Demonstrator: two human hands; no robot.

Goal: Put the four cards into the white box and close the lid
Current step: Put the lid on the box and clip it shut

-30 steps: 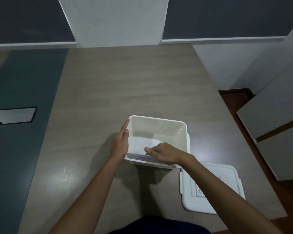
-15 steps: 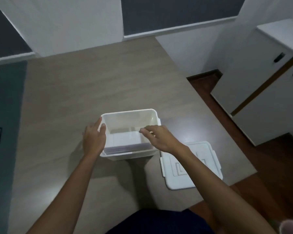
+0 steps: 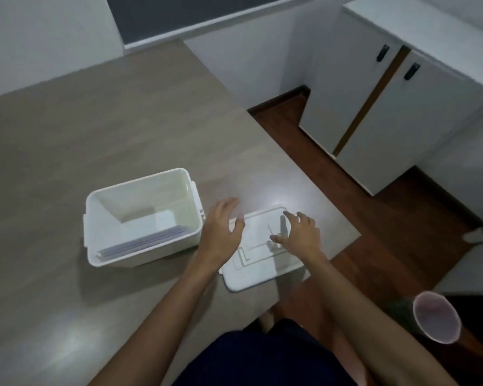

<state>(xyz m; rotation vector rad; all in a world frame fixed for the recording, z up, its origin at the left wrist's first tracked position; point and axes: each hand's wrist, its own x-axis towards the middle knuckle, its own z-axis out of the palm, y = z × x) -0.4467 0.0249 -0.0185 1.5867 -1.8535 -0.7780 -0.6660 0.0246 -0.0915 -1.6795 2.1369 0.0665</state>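
My left hand is spread, fingers splayed and empty, over the left edge of the flat white plastic lid, which lies on the grey-brown wood-grain surface close to its right edge and near corner. My right hand is spread too, fingers fanned out over the far right part of the lid; whether the fingertips touch the plastic I cannot tell, as they are blurred. Neither hand pinches anything.

The open white rectangular plastic box stands upright on the surface just to the left of my left hand, with the lid just beside its right wall, the two close but not clearly touching. Inside the box the stack of pale cards leans against the near wall, edges showing as thin grey lines; I cannot count them. The lid is off the box and lies face up, its raised rectangular moulding showing between my two hands.

Off the right edge of the surface, a pink round cup sits low near my right forearm, and a white cabinet with dark handles stands on the brown floor beyond.
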